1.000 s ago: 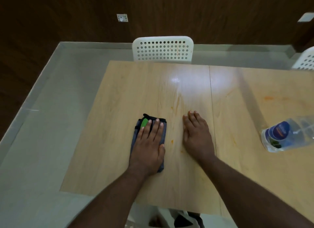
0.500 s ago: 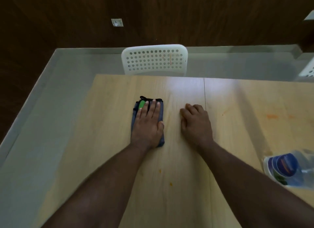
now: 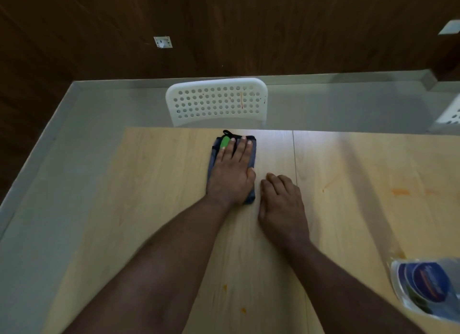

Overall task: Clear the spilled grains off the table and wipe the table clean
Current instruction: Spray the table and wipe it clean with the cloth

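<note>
Left hand (image 3: 231, 176) presses flat on folded dark cloth (image 3: 251, 156) at far edge of table (image 3: 149, 209), fingers straight, together; right hand (image 3: 282, 204) rests just right of it, fingers loosely curled; orange specks (image 3: 225, 287) near side

A folded blue-grey cloth (image 3: 251, 159) with a green tag and a black loop at its far end is laid flat near the far edge of the light wood-grain desk (image 3: 154, 196). It is pressed under the flat left hand (image 3: 230, 174), so only its edges and far end are seen. A few small orange grains (image 3: 243, 310) are scattered on the near part of the desk. Faint orange smears (image 3: 400, 191) are noted on the right-hand panel, well apart from the cloth.
</note>
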Tool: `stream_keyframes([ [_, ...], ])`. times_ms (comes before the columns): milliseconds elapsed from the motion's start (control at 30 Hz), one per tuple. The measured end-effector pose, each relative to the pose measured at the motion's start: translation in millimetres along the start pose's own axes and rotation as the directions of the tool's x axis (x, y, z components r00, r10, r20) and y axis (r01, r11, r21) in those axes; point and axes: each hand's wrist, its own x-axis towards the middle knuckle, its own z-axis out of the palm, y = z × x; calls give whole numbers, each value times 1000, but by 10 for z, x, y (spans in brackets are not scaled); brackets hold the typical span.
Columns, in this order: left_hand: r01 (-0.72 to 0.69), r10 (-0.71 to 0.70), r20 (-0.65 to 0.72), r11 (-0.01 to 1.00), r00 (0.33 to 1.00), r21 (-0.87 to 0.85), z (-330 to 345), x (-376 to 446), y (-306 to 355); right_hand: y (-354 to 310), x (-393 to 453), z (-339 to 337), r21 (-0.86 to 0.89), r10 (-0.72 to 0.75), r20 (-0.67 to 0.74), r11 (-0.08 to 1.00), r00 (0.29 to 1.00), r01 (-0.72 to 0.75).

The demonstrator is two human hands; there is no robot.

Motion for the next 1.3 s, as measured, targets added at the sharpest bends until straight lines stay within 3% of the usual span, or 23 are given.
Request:
stream_keyframes([
  [133, -148, 149, 21, 989, 989, -27, 55, -595, -116, -2, -15, -13, 17, 17, -9, 1000, 1000, -17],
  [200, -157, 157, 20, 987, 987, -24, 70, -751, -318, -7, -18, -11, 17, 20, -17, 1000, 1000, -20],
  [400, 63, -63, -1, 998, 998, -4, -18, -223, -490, -1, -14, 17, 3, -2, -46, 1000, 999, 2],
  [500, 95, -95, -17, 995, 995, 31, -13, -94, -314, -2, -19, 22, 8, 1, -57, 1000, 998, 0],
  [633, -12, 12, -1, 1000, 1000, 1, 71, -421, -16, 6, -25, 8, 28, 27, -69, 999, 997, -25],
  [833, -146, 145, -14, 988, 989, -53, 214, -1585, 125, 5, -143, -41, 74, 49, -31, 996, 998, -47],
  [1000, -42, 41, -7, 996, 999, -85, 253, -2227, -138, -226, -804, -124, 118, 112, 28, 986, 993, -115],
  [1300, 182, -183, -12, 982, 983, -57, 189, -1982, -33, -224, -1789, -90, 38, 53, 82, 998, 995, -56],
])
